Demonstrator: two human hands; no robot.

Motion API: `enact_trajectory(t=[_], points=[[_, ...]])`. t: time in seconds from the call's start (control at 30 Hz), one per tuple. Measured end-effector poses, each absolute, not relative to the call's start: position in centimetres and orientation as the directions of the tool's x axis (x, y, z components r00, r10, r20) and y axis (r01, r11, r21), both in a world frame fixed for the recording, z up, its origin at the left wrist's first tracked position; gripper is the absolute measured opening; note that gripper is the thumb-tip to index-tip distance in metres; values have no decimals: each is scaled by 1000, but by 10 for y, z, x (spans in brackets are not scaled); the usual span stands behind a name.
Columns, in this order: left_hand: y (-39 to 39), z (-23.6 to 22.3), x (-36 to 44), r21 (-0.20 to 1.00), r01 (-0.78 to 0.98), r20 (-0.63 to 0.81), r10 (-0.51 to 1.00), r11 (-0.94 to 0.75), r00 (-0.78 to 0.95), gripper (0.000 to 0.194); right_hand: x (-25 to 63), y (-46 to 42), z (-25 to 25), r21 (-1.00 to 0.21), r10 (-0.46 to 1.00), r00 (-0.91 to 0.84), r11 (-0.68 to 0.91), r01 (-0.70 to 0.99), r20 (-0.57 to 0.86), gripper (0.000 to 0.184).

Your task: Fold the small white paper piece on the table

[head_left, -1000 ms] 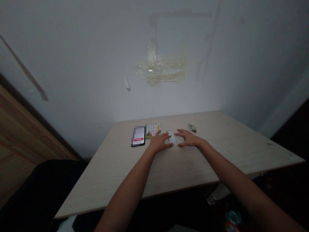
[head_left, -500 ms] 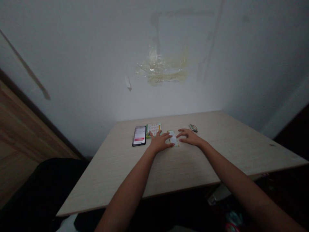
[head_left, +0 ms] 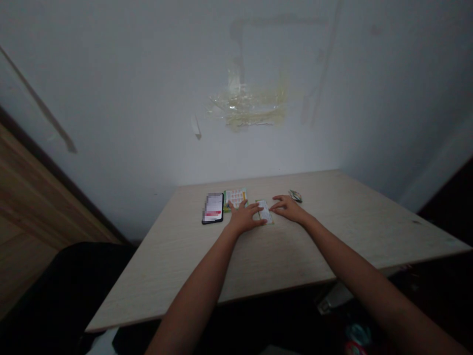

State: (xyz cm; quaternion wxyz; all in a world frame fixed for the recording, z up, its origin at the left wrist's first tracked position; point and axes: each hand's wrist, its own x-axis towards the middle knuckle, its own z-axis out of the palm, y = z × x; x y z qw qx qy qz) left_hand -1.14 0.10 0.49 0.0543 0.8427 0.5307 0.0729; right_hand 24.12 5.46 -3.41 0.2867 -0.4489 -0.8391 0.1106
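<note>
A small white and green card lies flat on the pale wooden table. My left hand rests flat on the table with spread fingers, its fingertips on the card's left edge. My right hand lies on the card's right side, fingers stretched out and touching its edge. Neither hand lifts anything.
A black phone with a lit screen lies left of my left hand. A green printed sheet sits between phone and card. A small dark wrapper lies behind my right hand. A white wall with tape residue stands behind the table.
My right hand has drawn slightly back from the card's near corner toward its upper right edge. My left hand has stayed on the card.
</note>
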Motion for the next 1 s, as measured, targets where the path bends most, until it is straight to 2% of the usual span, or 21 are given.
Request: enact_trajectory(t=[0.23,0.77,1.0], points=[[0,6,-11,163,891,56,906,-424,420,68,235,61,-38,-426,832,-364,534,730,419,20],[0,7,-11,157,892,59,906,-424,420,68,219,62,-25,-281,906,-301,384,880,297,30],[2,5,-12,178,883,80,901,-434,426,69,212,55,-21,-278,934,-249,318,906,255,35]])
